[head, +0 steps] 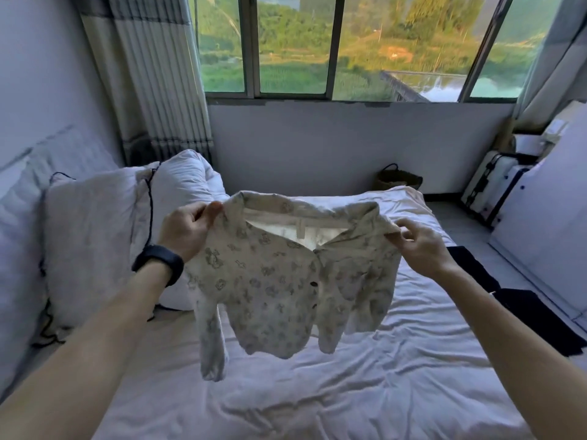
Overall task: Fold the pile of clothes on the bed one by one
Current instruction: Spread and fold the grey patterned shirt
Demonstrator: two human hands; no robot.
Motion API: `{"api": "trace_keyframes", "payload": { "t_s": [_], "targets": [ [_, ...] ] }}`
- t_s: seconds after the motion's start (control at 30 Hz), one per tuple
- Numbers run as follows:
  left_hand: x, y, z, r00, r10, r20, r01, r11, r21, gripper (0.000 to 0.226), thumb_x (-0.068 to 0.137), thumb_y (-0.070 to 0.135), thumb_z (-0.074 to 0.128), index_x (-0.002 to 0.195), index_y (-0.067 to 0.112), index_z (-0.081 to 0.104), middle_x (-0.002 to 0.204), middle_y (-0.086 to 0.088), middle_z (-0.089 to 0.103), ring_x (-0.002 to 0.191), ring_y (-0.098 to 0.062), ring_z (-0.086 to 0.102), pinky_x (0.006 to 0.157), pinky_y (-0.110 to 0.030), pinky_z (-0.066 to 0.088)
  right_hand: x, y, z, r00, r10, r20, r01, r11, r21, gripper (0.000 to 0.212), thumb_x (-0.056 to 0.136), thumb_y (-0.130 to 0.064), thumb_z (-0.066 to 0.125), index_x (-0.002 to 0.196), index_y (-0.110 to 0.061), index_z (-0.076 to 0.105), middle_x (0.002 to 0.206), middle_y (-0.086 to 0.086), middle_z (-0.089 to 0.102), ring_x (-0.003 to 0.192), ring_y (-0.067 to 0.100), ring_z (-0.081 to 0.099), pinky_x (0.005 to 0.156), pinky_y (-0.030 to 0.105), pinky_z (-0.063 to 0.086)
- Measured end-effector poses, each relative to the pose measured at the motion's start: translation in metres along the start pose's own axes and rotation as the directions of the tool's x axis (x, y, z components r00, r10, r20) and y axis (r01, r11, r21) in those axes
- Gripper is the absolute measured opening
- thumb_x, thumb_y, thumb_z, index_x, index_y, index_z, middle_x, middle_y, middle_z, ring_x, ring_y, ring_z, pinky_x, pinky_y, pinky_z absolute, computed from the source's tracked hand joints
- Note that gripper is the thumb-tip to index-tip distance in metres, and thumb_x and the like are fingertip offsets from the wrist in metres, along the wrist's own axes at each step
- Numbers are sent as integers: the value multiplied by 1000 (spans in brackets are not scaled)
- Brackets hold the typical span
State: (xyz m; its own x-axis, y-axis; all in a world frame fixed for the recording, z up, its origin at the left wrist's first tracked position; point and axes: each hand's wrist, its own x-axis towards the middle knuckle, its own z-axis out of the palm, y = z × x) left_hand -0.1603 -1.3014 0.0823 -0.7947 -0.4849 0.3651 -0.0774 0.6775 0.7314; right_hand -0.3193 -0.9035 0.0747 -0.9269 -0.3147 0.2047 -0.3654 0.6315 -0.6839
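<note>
Left hand point(187, 230) pinches one shoulder of patterned top point(270, 281); right hand point(419, 246) pinches other shoulder.
Head view: top hangs between hands above middle of bed point(317, 392), collar up, long axis vertical, sleeves dangling.
Judgement: lay flat next.

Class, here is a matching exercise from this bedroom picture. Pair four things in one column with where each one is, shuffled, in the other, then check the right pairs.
Things
1. small cream printed button-up top
2. black wristband
3. brown woven basket
4. black clothing

Places
A. against the grey wall under the window
B. held up over the white bed by the left hand and right hand
C. at the bed's right edge
D. round the left wrist

Pairs: 1-B, 2-D, 3-A, 4-C
</note>
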Motion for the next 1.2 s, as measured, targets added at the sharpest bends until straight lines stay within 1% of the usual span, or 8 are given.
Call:
{"api": "trace_keyframes", "payload": {
  "t_s": [0.1, 0.23, 0.4, 0.6, 0.73, 0.87, 1.0, 1.2],
  "targets": [
    [-28, 13, 10, 998, 41, 55, -50, 986, 157, 56, 88, 73, 35, 76, 21, 54, 66, -2, 58, 73, -33, 59, 66, -37, 42, -13, 17, 1, 1000, -10, -6, 9, 1000, -26, 4, 95, -18, 65, 97, -21, 68, 86, 8, 70, 82, 27, 64, 74, 39, 49],
    [-64, 24, 6, 941, 173, 291, -271, 901, 339, 69, 60, 93, 55, 72, 25, 54, 59, 16, 52, 58, 3, 50, 53, -16, 34, -35, 47, -9, 999, 27, 25, -23, 991, -133, 15, 94, -14, 64, 79, -8, 63, 77, 8, 63, 82, 32, 60, 69, 38, 41],
    [-98, 40, 13, 926, 25, 377, -187, 897, 400, 30, 61, 38, 94, 77, 28, 71, 69, 12, 65, 70, -12, 63, 62, -17, 41, -67, 65, -27, 983, 87, 165, -74, 994, -83, 9, 94, -18, 68, 93, -14, 76, 90, 7, 72, 92, 26, 66, 71, 33, 44],
    [-134, 57, 20, 986, -1, 169, -74, 896, 437, 12, 85, 18, 77, 96, 17, 80, 89, -7, 77, 90, -24, 71, 74, -25, 48, -98, 90, -38, 944, 103, 314, -94, 995, -41, 18, 82, -18, 84, 73, -29, 73, 66, -11, 66, 73, 12, 59, 59, 22, 39],
    [-174, 50, 27, 992, 41, 123, -92, 890, 447, 26, 91, 7, 64, 110, 18, 76, 100, -15, 76, 96, -35, 71, 81, -36, 52, -135, 99, -48, 969, -33, 243, 50, 997, -63, 25, 77, -15, 86, 63, -16, 66, 57, -7, 51, 62, 14, 45, 55, 20, 33],
    [-241, 31, 42, 993, -54, -100, 90, 913, 397, 35, 95, 45, 41, 109, 18, 60, 89, -21, 71, 83, -45, 65, 68, -44, 49, -179, 127, -45, 971, 39, 236, -27, 998, -55, 21, 86, -13, 76, 75, -23, 61, 74, -4, 63, 72, 19, 59, 63, 30, 37],
    [-299, 29, 67, 924, -265, -275, 316, 935, 160, 25, 105, 30, 45, 104, 16, 66, 88, -16, 69, 85, -40, 63, 66, -37, 39, -222, 142, -38, 865, 174, 470, -296, 934, 200, 18, 98, 7, 53, 91, -10, 54, 80, 15, 60, 49, 14, 61, 45, 25, 49],
    [-343, 39, 76, 801, -363, -476, 376, 924, -72, 21, 103, 17, 46, 108, 17, 66, 93, 3, 65, 87, -21, 58, 70, -25, 36, -253, 146, -43, 955, 38, 294, -95, 979, 183, 31, 89, 6, 67, 85, -24, 75, 80, 10, 72, 65, 16, 68, 64, 28, 57]
  ]
}}
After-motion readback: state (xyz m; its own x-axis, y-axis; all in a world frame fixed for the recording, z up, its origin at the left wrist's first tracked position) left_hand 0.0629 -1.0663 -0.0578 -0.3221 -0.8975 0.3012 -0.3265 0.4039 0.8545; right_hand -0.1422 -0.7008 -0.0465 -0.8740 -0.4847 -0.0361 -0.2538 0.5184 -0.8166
